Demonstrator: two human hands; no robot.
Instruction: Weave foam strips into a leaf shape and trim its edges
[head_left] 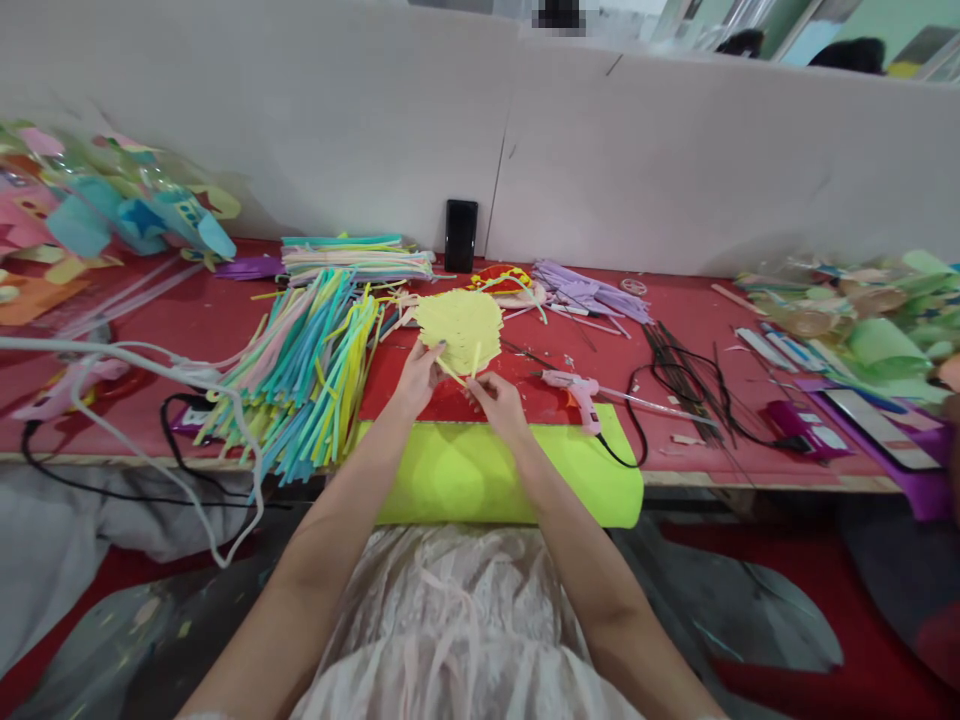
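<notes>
While the left hand (421, 378) pinches the yellow paper (459, 322) by its near left edge, the right hand (493, 402) pinches a yellow strip (477, 356) at the paper's near side; some left fingers are hidden beneath, the strip's held end unclear.

Can't read any text, brands or numbers anywhere here, tbh. The purple box (796, 424) on the right side of the frame has pale label-like patches, but they're too blurry.

Soft, even light, slight blur, and wide-angle stretch toward the edges.
</notes>
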